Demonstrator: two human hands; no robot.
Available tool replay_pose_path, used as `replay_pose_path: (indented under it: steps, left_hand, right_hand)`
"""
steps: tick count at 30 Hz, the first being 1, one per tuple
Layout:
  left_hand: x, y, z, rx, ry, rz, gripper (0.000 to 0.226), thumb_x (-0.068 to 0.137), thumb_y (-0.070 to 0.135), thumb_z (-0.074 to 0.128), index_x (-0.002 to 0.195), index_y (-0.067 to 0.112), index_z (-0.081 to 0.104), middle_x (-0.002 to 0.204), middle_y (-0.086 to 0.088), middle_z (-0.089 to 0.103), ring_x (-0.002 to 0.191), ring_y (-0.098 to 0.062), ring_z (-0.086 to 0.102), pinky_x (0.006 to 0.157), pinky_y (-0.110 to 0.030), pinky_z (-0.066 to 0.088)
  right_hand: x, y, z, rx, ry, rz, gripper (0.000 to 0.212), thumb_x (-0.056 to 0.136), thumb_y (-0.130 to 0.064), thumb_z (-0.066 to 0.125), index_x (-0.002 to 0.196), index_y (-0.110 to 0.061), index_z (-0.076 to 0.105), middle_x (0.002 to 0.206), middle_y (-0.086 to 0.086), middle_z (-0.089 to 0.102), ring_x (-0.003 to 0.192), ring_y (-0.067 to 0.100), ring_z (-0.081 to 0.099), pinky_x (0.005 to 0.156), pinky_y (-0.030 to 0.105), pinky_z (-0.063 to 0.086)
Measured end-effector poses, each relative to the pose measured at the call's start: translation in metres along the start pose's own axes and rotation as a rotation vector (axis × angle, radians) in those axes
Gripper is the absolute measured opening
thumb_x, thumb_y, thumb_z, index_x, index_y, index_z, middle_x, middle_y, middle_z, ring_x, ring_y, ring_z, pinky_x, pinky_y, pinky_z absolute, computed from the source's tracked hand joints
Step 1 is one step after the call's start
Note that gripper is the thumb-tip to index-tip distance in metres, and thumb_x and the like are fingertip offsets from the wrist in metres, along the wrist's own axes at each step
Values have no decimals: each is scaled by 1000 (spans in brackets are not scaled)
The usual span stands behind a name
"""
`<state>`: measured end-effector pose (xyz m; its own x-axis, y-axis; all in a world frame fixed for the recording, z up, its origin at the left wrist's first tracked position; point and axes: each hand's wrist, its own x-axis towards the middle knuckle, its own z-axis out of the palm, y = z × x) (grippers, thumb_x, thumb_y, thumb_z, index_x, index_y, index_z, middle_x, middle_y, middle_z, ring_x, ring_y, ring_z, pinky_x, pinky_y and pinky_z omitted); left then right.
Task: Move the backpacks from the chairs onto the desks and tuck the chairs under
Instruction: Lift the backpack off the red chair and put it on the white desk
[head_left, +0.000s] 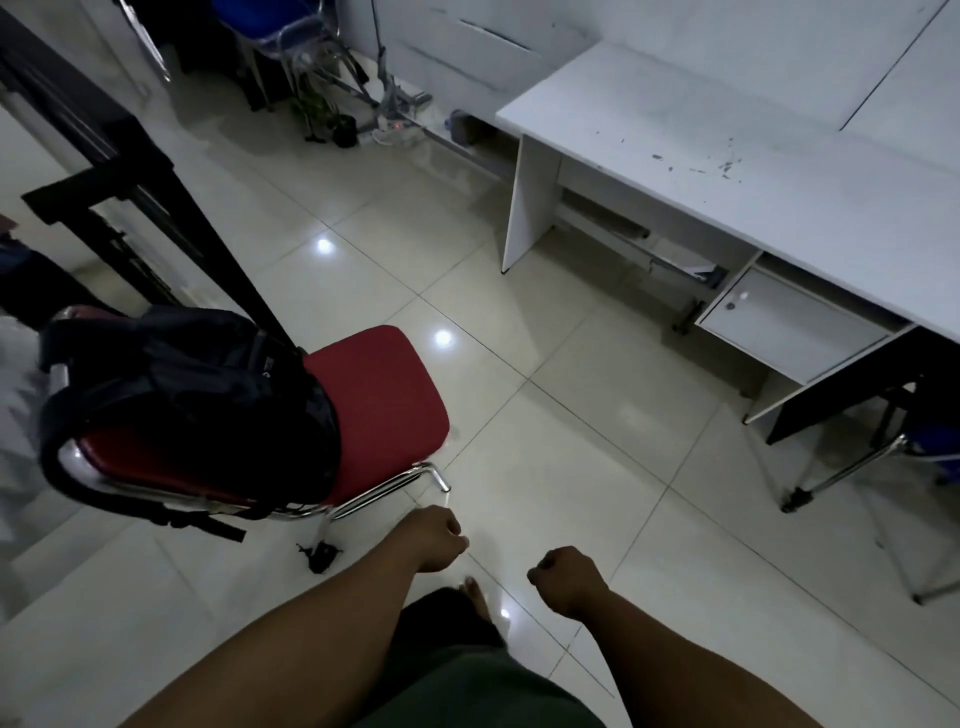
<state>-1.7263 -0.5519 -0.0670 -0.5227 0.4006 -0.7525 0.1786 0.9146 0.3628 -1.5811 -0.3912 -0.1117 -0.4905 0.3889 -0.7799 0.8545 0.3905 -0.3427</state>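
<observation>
Two empty hands, left hand (438, 538) and right hand (567, 578), hang loosely clenched over tiled floor beside a red chair (374, 400) carrying a black backpack (192, 400); lifting it by its top should best reach the white desk (727, 171).

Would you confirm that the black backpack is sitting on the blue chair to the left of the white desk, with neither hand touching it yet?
One detail is wrong: the head view shows the black backpack on a red chair, not a blue one. The rest holds: it is left of the white desk, and neither the left hand nor the right hand touches it.
</observation>
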Motion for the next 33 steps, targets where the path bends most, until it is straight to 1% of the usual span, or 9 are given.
replay_pose_path:
  steps: [3,7,13,15,18,22,26,28,33]
  left_hand:
    - [-10,-26,4,32,-15,-13,41,94,38,58,129,16,59,139,-5,53,126,-19,51,100,-24,40]
    - [-13,-67,-9,49,-55,-23,43,95,38,57,132,17,57,141,-5,52,126,-20,51,100,-25,41]
    - [7,-115,-72,115,-29,21,41,94,38,59,128,16,61,137,-5,56,124,-21,53,103,-27,44]
    - [15,-129,-97,126,-30,27,30,93,36,61,114,15,66,129,-9,61,118,-24,58,100,-30,47]
    - [29,-156,-128,116,3,40,18,89,30,60,90,13,66,102,-11,68,101,-26,64,89,-31,53]
    - [27,-185,-146,143,-10,59,12,87,28,59,80,18,59,84,-3,60,81,-19,61,86,-34,54]
    - [18,-204,-141,152,-48,73,18,88,32,62,87,14,66,94,-3,66,99,-23,66,90,-33,55]
    - [16,-210,-138,168,-59,77,26,89,33,62,101,11,69,107,-5,68,102,-22,64,92,-31,53]
    - [5,-219,-139,227,-35,167,33,87,37,63,115,21,68,121,-3,64,108,-20,62,96,-30,51]
  right_hand:
    - [-9,-10,17,-50,-39,-5,36,87,-29,57,104,0,69,105,12,73,102,26,66,85,34,53]
    - [-9,-40,35,-70,-21,-11,39,89,-29,57,110,1,68,112,13,71,107,27,64,92,38,53]
    - [0,-105,59,-15,60,0,38,92,-29,55,112,1,68,116,13,70,109,27,62,92,35,52]
    - [1,-134,72,13,73,1,37,92,-29,56,112,-1,69,116,12,69,109,27,62,91,34,52]
    - [0,-180,98,49,85,-27,35,93,-30,56,108,-1,70,114,12,70,107,27,63,86,31,50]
    - [-5,-219,124,83,83,-44,33,92,-29,57,106,-3,71,111,10,71,105,26,63,81,28,48]
    - [-14,-230,138,86,90,-37,33,91,-28,58,106,-2,71,109,12,72,103,26,64,83,30,50]
    - [-18,-230,142,73,82,-37,34,91,-28,57,107,-1,70,110,13,71,104,27,64,85,32,51]
    - [-36,-228,162,65,88,-6,38,91,-26,56,111,5,68,113,18,71,106,29,64,89,37,53]
